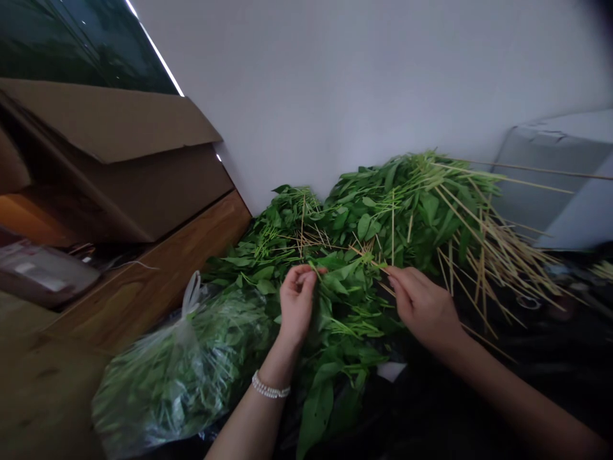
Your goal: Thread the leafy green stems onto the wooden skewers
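Observation:
My left hand (297, 297), with a beaded bracelet (271, 387) at its wrist, pinches a thin green stem (315, 268) between thumb and forefinger. To its right, my right hand (425, 305) closes on a thin wooden stick (376, 260) that points left, toward the greens. Some leaf at the stick's tip may be on it or just behind it; I cannot tell. Below and between the hands lie loose leafy stems (352, 326). Just beyond, a large heap of leafy greens (402, 198) is mixed with many pale sticks (493, 255).
A tied clear plastic bag of greens (191, 370) sits at left. Behind it runs a wooden board (163, 275) with an open cardboard box (129, 185). A white wall (335, 83) rises at the back, and a pale box (550, 166) stands at right.

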{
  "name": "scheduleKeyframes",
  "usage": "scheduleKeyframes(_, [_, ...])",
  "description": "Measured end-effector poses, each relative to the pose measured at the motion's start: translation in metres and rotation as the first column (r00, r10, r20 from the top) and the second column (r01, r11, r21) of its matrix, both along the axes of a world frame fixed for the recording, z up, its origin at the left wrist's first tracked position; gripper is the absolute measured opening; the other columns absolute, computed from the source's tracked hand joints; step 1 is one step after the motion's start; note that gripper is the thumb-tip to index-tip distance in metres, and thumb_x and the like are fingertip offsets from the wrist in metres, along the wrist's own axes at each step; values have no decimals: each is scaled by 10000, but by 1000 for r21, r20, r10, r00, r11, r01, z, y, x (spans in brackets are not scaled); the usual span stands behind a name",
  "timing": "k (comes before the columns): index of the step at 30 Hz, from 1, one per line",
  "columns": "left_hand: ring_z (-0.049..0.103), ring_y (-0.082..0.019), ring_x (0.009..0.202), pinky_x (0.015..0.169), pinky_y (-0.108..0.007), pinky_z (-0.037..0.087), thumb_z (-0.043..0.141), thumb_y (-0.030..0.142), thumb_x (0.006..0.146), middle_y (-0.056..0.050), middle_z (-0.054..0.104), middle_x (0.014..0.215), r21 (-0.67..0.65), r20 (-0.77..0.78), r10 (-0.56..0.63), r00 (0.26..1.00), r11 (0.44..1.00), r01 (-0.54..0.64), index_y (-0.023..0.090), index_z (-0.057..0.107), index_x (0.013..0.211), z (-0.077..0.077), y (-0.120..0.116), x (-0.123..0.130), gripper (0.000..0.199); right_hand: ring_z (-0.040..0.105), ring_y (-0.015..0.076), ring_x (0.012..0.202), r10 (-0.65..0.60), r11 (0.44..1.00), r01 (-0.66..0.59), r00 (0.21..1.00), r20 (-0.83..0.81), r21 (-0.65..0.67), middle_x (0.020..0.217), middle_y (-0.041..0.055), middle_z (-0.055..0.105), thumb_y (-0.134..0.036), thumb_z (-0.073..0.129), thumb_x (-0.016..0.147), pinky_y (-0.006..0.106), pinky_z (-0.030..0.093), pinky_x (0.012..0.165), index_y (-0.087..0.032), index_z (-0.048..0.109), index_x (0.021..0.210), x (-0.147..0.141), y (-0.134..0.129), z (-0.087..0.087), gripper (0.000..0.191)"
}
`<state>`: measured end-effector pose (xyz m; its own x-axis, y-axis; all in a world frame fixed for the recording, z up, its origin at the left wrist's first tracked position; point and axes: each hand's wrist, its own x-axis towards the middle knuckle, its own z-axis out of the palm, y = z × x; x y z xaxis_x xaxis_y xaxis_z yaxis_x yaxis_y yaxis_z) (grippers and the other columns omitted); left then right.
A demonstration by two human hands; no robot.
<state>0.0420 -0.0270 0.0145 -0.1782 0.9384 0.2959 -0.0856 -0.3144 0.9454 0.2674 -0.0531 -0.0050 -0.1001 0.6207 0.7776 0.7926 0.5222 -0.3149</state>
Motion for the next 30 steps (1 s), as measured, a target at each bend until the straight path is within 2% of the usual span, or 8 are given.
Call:
scheduleKeyframes(3, [671,-163,885,817,-259,478,725,372,758,-49,753,927,-54,160,18,987,998,-10,191,671,979,-1,7,-7,291,653,158,830,30,1000,-30,999,19,-10,933,65,674,-168,432,959,266,510,762,-146,613,1144,-4,-3,1,260])
scheduleKeyframes(6, [679,-181,905,841,-287,489,762,350,721,-64,758,919,-95,210,-21,977,995,42,177,709,968,-5,10,-8,306,652,156,811,72,997,-71,993,90,-10,892,69,669,-128,415,944,260,509,743,-126,625,1139,-8,-7,1,287])
scheduleKeyframes(10, [691,-197,873,858,-319,493,805,328,667,-57,764,854,-118,182,-47,982,991,69,176,741,916,-9,7,-1,299,642,151,784,107,994,-104,977,182,-26,856,73,660,-80,385,915,245,496,683,-114,632,1146,-14,-12,-1,339])
scheduleKeyframes(14, [683,-168,796,822,-290,494,820,316,646,-49,765,851,-126,130,-39,991,990,56,177,759,871,-10,5,2,271,621,135,727,87,996,-85,970,226,-16,851,64,654,-85,386,915,234,468,631,-124,636,1133,-17,-12,-3,334])
scheduleKeyframes(21, [662,-151,725,750,-269,498,835,306,619,-38,755,806,-153,109,-27,994,987,43,175,764,850,-8,2,3,275,622,139,722,88,996,-86,964,253,-18,870,67,658,-78,374,917,240,461,638,-119,623,1136,-17,-12,-5,334])
scheduleKeyframes(30, [666,-177,791,814,-298,491,816,363,645,-48,757,854,-161,84,-45,995,985,58,179,772,846,-10,2,2,276,619,140,704,97,995,-90,960,264,-39,859,59,653,-71,379,908,249,455,623,-118,613,1157,-18,-13,-4,345])
